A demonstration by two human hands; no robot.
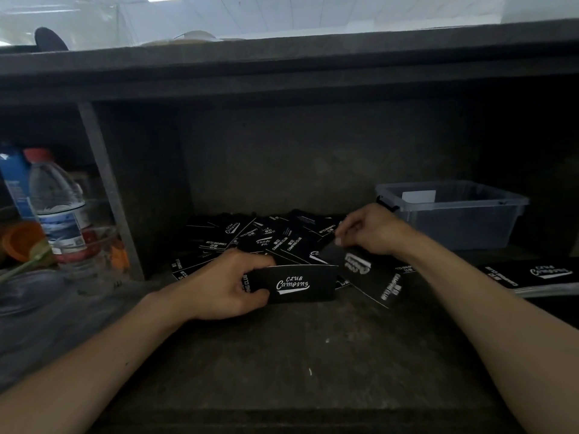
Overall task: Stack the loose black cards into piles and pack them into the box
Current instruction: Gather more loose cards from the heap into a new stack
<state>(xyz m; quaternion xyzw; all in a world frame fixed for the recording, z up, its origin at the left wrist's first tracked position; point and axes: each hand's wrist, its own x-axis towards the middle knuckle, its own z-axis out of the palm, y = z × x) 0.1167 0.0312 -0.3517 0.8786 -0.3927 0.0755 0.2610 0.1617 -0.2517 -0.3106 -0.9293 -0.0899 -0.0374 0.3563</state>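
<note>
Holding entry 1: held pile (294, 285), black cards, "Club Camping" face up. The left hand (232, 283) grips its left end, thumb on top, fingers curled under. Prob. kept there as the collecting point so new cards land square.

Entry 2: tilted card (366, 270), blurred, just right of the pile. The right hand (372, 233) is curled over its far edge and appears to pinch it, likely en route to the pile.

Entry 3: loose cards (250, 242), a jumbled heap on the desk (297, 355) directly behind both hands, within reach.

Entry 4: box (454, 211), clear plastic, lid off, behind and right of the right hand; contents unclear.

Entry 5: side stack (532, 274), far right, apart from both hands.

Misc.: water bottle (59, 208), left.
</note>
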